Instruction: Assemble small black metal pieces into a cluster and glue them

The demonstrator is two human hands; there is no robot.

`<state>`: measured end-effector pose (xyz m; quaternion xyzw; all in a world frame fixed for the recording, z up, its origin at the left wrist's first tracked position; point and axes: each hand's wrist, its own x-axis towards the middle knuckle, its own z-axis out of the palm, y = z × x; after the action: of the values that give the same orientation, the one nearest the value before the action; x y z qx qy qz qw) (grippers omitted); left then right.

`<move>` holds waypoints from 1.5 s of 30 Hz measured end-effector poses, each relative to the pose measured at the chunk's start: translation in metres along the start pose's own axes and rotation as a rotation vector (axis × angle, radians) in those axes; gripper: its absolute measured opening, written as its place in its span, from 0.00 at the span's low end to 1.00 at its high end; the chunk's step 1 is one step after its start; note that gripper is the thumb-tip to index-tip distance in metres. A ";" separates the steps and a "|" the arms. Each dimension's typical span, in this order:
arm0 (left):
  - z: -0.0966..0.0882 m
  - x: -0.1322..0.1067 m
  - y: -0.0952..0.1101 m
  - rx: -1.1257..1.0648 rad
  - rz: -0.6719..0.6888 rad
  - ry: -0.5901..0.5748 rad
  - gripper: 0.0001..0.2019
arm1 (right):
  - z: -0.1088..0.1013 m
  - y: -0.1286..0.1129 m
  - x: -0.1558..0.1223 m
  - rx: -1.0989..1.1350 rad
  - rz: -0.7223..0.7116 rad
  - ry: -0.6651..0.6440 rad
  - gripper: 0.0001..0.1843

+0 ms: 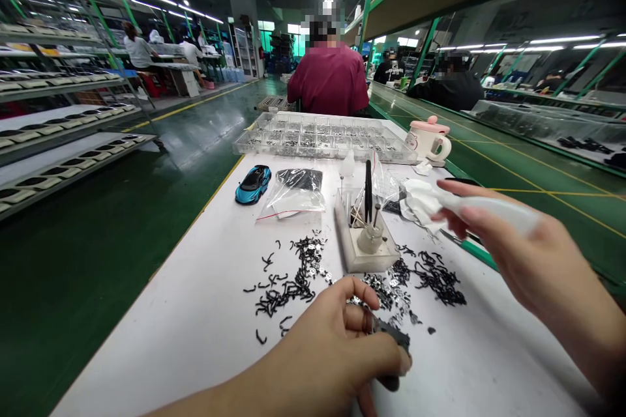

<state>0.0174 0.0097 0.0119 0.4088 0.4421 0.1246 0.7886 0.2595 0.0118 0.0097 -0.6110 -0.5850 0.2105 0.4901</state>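
My left hand (337, 339) is closed over the front of the white table, pinching a small dark part (395, 335) between thumb and fingers. Much of that part is hidden by the fingers. Raised over the table's right side, my right hand (518, 241) grips a white tapered plastic tool (499, 210), slightly blurred, so its exact kind is unclear. Small black curved pieces (286, 293) and little silvery metal pieces (386, 293) are scattered beyond my left hand. Another pile of black pieces (440, 279) lies below my right hand.
A holder (366, 264) carries tweezers (368, 192) and a small jar (370, 239). Further back are a blue toy car (253, 184), a plastic bag (296, 192), a compartment box (317, 137), a lidded mug (428, 141) and crumpled tissue (420, 202). A co-worker (327, 75) sits ahead.
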 end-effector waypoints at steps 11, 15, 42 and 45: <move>-0.004 -0.008 0.006 0.107 0.064 -0.020 0.17 | 0.017 0.059 0.038 -0.118 0.011 -0.197 0.16; -0.004 -0.011 0.009 0.066 0.094 0.000 0.17 | 0.013 0.031 0.028 -0.120 -0.103 0.162 0.21; -0.007 -0.002 0.005 0.029 0.068 -0.001 0.19 | 0.029 -0.031 -0.014 0.471 0.066 -0.144 0.20; -0.007 -0.001 0.004 0.036 0.064 -0.001 0.20 | 0.029 -0.032 -0.013 0.472 0.067 -0.108 0.21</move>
<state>0.0116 0.0156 0.0132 0.4370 0.4306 0.1416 0.7769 0.2160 0.0052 0.0198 -0.4863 -0.5245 0.3898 0.5801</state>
